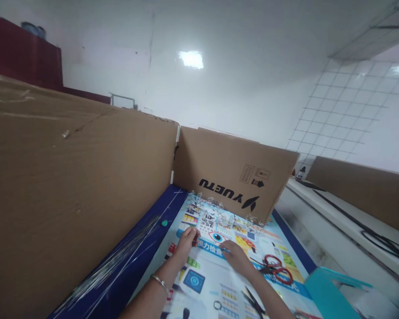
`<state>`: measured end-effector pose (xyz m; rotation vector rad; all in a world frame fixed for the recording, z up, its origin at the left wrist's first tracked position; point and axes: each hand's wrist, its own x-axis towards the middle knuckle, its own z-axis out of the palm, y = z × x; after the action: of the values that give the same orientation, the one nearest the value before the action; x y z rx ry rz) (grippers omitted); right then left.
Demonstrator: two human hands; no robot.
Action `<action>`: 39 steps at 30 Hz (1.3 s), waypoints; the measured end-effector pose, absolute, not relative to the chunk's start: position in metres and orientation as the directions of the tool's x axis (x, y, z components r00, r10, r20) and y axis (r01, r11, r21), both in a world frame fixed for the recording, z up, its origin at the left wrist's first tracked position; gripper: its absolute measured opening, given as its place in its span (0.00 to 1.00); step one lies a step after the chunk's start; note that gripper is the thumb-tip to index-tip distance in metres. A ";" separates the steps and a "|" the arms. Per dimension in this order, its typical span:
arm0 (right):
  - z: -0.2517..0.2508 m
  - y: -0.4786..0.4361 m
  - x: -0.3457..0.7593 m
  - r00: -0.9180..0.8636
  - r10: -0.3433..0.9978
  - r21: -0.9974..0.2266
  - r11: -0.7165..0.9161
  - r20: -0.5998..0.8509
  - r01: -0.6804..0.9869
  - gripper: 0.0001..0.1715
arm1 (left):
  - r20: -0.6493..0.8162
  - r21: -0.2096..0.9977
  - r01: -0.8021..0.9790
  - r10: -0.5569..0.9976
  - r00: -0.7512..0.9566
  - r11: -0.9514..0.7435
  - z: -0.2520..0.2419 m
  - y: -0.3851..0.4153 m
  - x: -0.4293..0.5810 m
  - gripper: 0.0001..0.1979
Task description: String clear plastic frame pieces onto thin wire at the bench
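My left hand (187,241) is above the printed mat (216,279), its fingers pinched together. If anything thin is between those fingertips, it is too small to make out. A short way to the right, my right hand (235,256) is also closed in a pinch, and I cannot make out what it grips. The two hands are apart, near a printed eye picture. To the right of my right hand lie red-handled scissors (275,269). A dark pointed tool (252,302), partly hidden, rests beside my right forearm.
Cardboard panels (232,175) stand at the left and back. A bundle of thin pale strands (119,261) lies on the blue surface, near a small green piece (164,223). Clear shiny bits (224,217) line the back. A turquoise container (329,292) sits at right.
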<state>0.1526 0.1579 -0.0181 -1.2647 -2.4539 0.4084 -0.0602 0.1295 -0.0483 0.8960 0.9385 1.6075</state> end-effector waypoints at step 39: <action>0.001 0.006 0.191 -0.667 0.731 -0.166 0.683 0.145 0.712 0.22 | 0.051 0.974 -0.216 0.994 -0.093 -0.070 -0.039 0.127 -0.062 0.25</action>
<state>0.1909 0.0064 0.0014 -1.1692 -2.6948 0.1409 -0.0624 0.1266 -0.0395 1.0445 1.0757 1.4139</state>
